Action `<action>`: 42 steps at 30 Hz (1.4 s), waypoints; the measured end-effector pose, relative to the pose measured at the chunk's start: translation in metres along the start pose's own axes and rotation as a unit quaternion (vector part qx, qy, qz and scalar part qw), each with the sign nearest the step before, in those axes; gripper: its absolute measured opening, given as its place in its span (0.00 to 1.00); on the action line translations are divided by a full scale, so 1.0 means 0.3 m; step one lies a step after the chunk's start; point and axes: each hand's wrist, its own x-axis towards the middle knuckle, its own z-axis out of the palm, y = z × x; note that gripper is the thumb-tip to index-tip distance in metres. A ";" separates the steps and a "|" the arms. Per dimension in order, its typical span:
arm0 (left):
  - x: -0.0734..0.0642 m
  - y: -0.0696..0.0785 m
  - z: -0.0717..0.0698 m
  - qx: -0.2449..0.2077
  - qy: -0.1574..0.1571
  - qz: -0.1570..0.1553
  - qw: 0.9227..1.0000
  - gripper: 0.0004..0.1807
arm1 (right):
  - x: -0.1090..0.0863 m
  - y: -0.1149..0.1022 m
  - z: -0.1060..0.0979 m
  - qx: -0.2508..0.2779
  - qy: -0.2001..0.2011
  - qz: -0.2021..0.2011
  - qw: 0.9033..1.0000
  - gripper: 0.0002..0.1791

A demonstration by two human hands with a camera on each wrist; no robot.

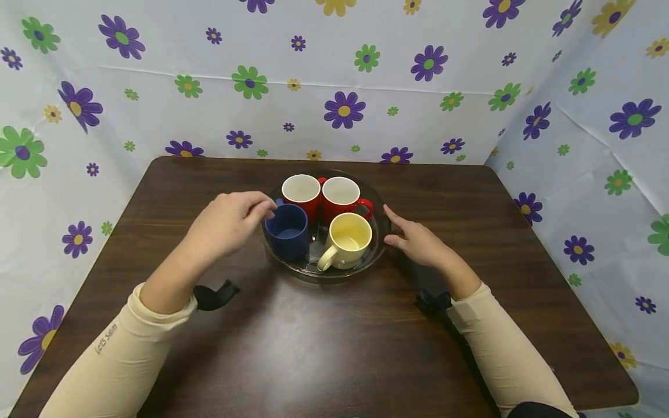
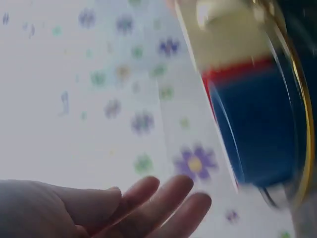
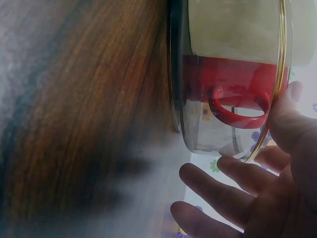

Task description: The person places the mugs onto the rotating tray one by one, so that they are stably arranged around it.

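Note:
A round clear glass dish point(image 1: 320, 278) holds several mugs. Inside it, a blue mug point(image 1: 289, 244) sits front left and a pale yellow mug point(image 1: 346, 255) front right. Two red mugs with white insides, one back left point(image 1: 309, 207) and one back right point(image 1: 334, 212), stand behind them. My left hand point(image 1: 225, 223) is by the blue mug's handle, its relaxed fingers apart from the mug in the left wrist view. On the dish's right side, my right hand point(image 1: 418, 241) has its fingers spread, the thumb point(image 3: 287, 116) right at the gold-looking rim point(image 3: 283, 44).
Everything stands on a dark brown wooden table point(image 1: 334, 348), the dish towards its far edge. White cloth with purple, green and yellow flowers point(image 1: 344, 110) hangs behind and at both sides. Dark straps point(image 1: 215, 296) show at both wrists.

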 end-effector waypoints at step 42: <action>0.124 -0.304 0.139 -0.051 -0.155 -0.017 0.987 0.60 | 0.088 0.076 -0.040 0.089 -0.043 -0.029 0.995 0.42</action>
